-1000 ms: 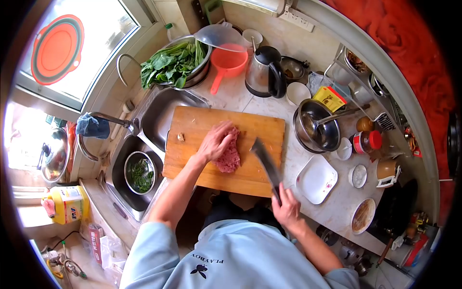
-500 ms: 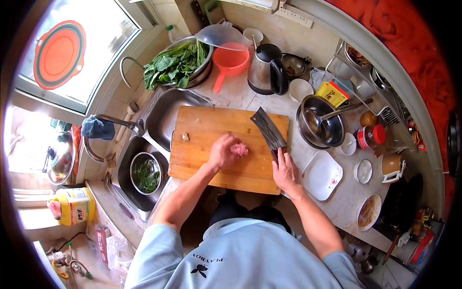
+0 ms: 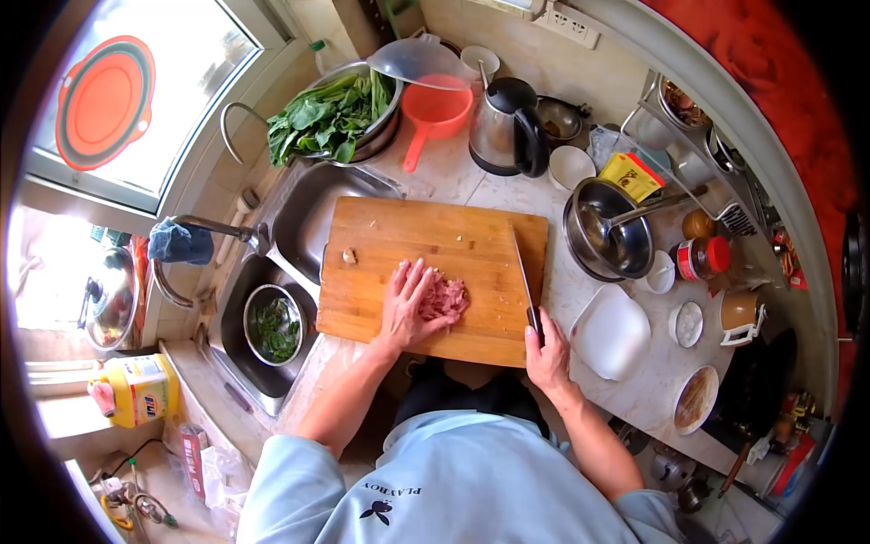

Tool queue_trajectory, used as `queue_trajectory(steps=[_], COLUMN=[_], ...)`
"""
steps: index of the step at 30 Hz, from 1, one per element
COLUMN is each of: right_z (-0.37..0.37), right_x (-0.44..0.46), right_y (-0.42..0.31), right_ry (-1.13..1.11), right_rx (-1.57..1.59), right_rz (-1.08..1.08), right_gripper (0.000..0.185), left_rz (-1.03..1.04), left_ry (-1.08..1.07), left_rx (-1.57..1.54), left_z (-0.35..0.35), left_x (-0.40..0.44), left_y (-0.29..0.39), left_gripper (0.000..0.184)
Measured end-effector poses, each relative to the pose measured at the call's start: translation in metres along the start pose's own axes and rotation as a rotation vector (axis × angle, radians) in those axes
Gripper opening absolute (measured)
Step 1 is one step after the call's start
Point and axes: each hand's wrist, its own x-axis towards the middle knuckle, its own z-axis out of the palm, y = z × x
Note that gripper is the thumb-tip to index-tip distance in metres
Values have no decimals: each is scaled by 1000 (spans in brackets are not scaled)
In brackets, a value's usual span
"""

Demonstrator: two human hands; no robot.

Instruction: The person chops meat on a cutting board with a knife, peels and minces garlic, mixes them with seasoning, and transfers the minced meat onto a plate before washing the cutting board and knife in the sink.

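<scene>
Keeping the small pale piece [image 3: 349, 257] inboard is advised at the left, where the sink [image 3: 304, 213] adjoins the cutting board [image 3: 399, 227]. The left hand [image 3: 408, 304] lies spread, unclenched, against the left side of the minced meat [image 3: 448, 299], near the board's middle; for good control, press lightly, fingers away from the blade. A span of wood separates the meat from the knife [image 3: 523, 272], grasped by its handle in the right hand [image 3: 548, 352] at the board's right edge. Beyond, the white plate [image 3: 612, 334] and steel bowl [image 3: 639, 245] limit rightward travel.
</scene>
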Motion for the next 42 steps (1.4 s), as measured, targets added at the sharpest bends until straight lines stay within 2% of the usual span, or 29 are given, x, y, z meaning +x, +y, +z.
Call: queue_trajectory(steps=[2,3,6,7,10,11,14,15,18,19,23,25,26,28,31,34,35,38,39,40,42], right_z=[1,2,4,2,-3,-2,-6,-10,-8,-4,7,10,14,23,21,20,21,29,34,36,43], right_x=[-3,-6,-8,-9,-17,-19,-26,-24,-27,-29,-35,-33,-36,-38,-27,-22,-20,-16,-16,-12,-6], right_y=[1,1,-6,-9,0,5,21,16,33,37,49,49,51,60,59,49,46,41,36,27,6], right_ry=[-4,-32,-92,-108,-125,-123,-145,-147,-145,-100,-58,-30,-7,2,-8,-36,-35,-20,-33,-65,-65], right_rx=[76,131,311,369,514,565,695,682,504,429,416,351,329,306,180,85,69,19,72,72,73], right_rz=[58,121,283,337,380,374,456,516,640,556,554,501,483,469,365,298,292,266,311,337,329], right_gripper=[42,41,37,36,33,33,27,23,25,26,28,28,28,29,30,32,32,32,32,32,31], left_rz=[-90,-96,-197,-327,-306,-226,-111,-74,14,23,-95,-177,-170,-189,-142,-70,-130,-367,-333,-392,-342], left_ry=[14,88,41,81,66,-16,-97,-147,-63,-18,6,-14,-7,-84,-232,-81,37,168,177,206,258], left_rx=[-47,-36,-223,-350,-433,-145,-7,56,61,69,-79,-148,-139,-273,-564,-498,-402,-294,-260,-294,-187], left_z=[19,25,44,49,33,19,0,6,51,58,52,34,45,59,57,39,45,59,69,71,86], left_x=[9,18,25,29,26,16,-5,-8,15,28,67,76,79,89,81,57,42,18,16,26,46], left_y=[1,12,19,24,23,29,43,41,16,17,30,19,-3,-27,-1,6,-6,11,16,33,46], left_gripper=[74,65,57,55,60,72,82,83,79,76,70,67,58,46,38,38,46,58,65,65,66])
